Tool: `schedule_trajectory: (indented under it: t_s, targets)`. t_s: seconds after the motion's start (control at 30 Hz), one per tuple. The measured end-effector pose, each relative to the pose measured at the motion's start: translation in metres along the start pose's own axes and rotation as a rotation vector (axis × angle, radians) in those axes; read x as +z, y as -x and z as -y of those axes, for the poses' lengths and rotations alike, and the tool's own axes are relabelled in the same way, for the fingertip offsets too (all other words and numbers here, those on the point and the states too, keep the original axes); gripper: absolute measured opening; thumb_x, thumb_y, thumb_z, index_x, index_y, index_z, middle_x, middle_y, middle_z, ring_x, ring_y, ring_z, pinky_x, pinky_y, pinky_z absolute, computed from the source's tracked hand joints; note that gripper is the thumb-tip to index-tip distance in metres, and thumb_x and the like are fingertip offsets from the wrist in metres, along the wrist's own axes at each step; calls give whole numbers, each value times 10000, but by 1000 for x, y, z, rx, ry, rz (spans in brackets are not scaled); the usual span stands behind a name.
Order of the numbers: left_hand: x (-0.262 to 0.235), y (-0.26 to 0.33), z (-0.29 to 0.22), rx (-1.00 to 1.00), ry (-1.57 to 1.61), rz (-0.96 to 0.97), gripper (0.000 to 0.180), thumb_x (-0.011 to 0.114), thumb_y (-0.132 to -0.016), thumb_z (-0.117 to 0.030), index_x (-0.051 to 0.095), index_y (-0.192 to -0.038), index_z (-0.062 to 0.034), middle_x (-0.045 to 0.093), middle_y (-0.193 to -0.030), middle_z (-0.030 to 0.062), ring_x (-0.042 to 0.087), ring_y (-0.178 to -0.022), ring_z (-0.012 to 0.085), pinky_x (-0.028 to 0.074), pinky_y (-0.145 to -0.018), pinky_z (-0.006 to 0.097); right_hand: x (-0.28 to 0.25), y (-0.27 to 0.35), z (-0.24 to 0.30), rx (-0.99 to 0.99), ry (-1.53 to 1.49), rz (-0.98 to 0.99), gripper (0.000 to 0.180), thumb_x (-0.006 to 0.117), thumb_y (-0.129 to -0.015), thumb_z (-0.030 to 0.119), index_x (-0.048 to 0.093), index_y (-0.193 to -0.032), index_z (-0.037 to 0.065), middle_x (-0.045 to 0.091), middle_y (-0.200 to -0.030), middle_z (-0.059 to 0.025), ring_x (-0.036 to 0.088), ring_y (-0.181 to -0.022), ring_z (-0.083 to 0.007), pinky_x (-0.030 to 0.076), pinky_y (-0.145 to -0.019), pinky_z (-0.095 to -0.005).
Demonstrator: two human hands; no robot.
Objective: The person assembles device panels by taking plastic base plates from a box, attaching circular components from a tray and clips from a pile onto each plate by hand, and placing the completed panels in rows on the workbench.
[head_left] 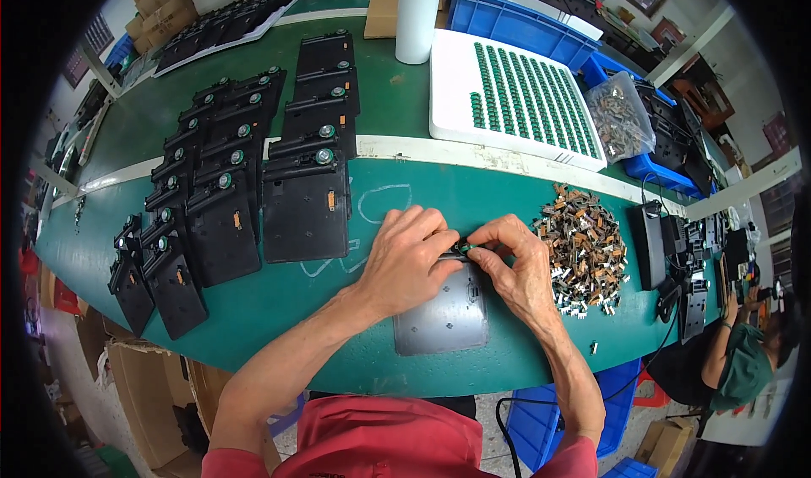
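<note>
A flat black plastic panel (440, 319) lies on the green table in front of me, its far edge partly under my fingers. My left hand (410, 254) is closed on that far edge, thumb and fingers bent round it. From the other side my right hand (517, 265) pinches a small green part (464, 247) at the panel's far end. The fingers hide most of this part. To the right of my right hand lies a heap of small metal-and-brown components (583, 250).
Rows of black panels with round metal-and-green pieces (306, 212) stand at left. A white foam tray (456, 98) holds many small green parts. Behind are a white cylinder (418, 18) and a blue crate (519, 26). A plastic bag (621, 116) sits right; a person (748, 355) works far right.
</note>
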State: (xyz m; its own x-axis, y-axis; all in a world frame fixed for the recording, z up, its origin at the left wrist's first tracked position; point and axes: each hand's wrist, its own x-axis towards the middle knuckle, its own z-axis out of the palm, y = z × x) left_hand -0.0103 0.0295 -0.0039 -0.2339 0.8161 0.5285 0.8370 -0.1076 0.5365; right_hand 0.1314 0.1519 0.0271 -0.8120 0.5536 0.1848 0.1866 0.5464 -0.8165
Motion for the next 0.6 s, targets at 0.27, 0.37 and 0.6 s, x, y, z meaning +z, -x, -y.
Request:
schedule_trajectory:
  t_s: [0.27,0.37,0.6]
  targets:
    - [0,1,0,6,-2,6,318,812,-654,-133,698,-930,-23,551,-844,46,524,-806,221,377,-722,366,3,5,-6,-104,-1,-32,135,717,-766,-35,680,-893,-6,638,-885,-93,630,-746,-190,521,-658,-294]
    - [1,-1,-1,6,3,10,317,812,-654,-134,697,-927,-24,551,-844,47,524,-804,221,376,-720,364,0,4,-7,19,-86,-2,166,719,-760,-38,691,-920,-5,636,-896,-91,629,-767,-176,522,-670,-295]
    - [1,1,1,1,-3,8,317,814,-654,-133,697,-927,-25,553,-840,46,524,-802,220,374,-714,364,0,0,-2,62,-24,44,247,712,-766,-31,716,-1009,15,605,-872,-80,587,-738,-164,501,-669,-293]
